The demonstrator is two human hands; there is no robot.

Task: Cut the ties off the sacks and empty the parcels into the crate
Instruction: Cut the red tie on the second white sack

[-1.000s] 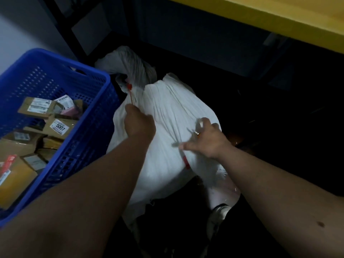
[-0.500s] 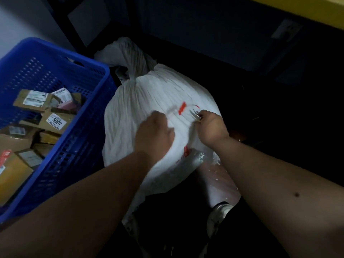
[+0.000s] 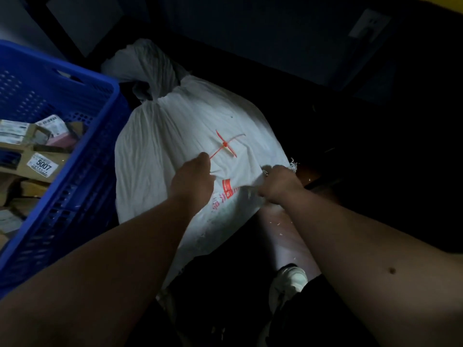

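Beside blue crate, left hand pinching red tie, right hand gripping sack

dark floor, white sack; blue crate; shoe

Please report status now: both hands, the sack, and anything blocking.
Left hand pinching red tie. Right hand gripping white sack at its frayed edge. Blue crate beside sack, parcels inside. Nothing blocking.
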